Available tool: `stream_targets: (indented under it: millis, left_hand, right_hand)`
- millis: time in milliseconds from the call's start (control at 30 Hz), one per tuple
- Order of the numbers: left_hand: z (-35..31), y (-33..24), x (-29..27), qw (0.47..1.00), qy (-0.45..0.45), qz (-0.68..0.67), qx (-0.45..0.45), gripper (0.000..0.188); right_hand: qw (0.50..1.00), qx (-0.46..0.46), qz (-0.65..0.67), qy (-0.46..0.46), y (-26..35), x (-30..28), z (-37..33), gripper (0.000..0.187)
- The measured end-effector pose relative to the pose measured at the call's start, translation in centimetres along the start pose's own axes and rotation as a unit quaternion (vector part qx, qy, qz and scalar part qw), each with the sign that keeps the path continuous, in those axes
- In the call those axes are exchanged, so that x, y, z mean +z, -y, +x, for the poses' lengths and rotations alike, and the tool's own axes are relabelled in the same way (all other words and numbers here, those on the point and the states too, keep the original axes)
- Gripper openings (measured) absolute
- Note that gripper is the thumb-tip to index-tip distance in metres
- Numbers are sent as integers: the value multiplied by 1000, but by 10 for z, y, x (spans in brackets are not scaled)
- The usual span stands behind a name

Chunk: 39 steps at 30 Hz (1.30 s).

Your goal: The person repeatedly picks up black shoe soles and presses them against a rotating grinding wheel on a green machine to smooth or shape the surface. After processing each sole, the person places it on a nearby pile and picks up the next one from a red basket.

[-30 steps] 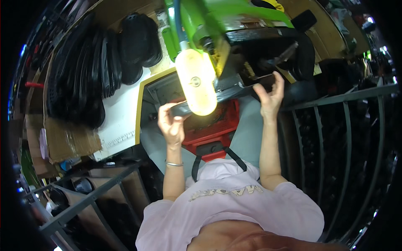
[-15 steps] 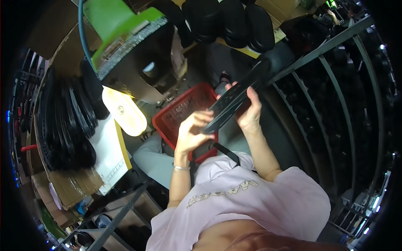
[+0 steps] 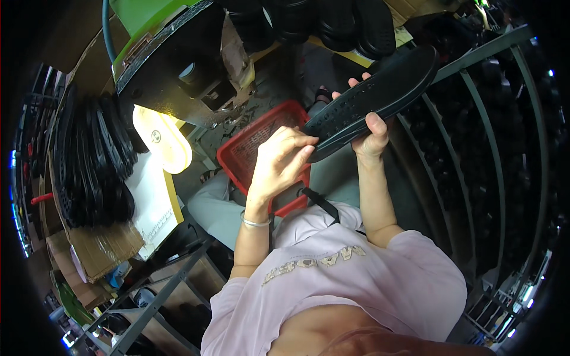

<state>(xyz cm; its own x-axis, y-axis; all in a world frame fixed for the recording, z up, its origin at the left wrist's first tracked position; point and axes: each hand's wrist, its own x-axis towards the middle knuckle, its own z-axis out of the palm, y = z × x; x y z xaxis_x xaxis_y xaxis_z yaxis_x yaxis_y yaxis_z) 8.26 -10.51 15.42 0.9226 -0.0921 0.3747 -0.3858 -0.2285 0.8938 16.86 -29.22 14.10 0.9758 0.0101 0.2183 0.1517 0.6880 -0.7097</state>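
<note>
Over my lap I hold a black shoe sole (image 3: 374,92), tilted with its far end up and to the right. My right hand (image 3: 372,135) wraps its middle, the thumb on the near edge and fingertips showing past the far edge. At the sole's lower left end, my left hand (image 3: 284,159) is closed, with thumb and forefinger pinched at the rim. Whether it grips the rim itself or a small bit there is too small to tell. Small holes or dots mark the sole's upturned face.
Below my hands is a red plastic basket (image 3: 234,151). A green and dark machine (image 3: 160,83) stands at upper left, a lit cream sole-shaped piece (image 3: 163,139) beside it. Several black soles (image 3: 98,160) fill a cardboard box at left; more (image 3: 335,26) stand at the back. A metal rack (image 3: 496,142) is at right.
The sole has turned so its broad face shows, and its far end has swung up and right. My left hand has shifted slightly right and pinches its near end.
</note>
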Motion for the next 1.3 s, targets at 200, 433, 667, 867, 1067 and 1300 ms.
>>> stream_targets:
  millis: [200,433,667,867,1067,1300]
  left_hand:
    - [5,-9,0,996,23,81,23,12]
    - [1,-5,10,976,12,187,107,16]
    - [-115,42,-27,989,1,117,-88,10]
    - [-249,10,-24,953,6,74,-293,45]
    - [-278,7,17,962,-34,42,-267,45]
    - [-286,16,32,948,-89,-37,-302,42]
  right_hand:
    - [1000,-6,-3,-4,-4,3,-2,77]
    - [999,-7,-45,-6,-2,-3,-2,82]
    - [989,129,-19,-75,76,-23,100,67]
    - [963,209,-161,-60,83,-137,284,25]
    - [806,135,-566,-106,27,-144,318,32]
    - [661,2,-749,-36,16,-166,340,42]
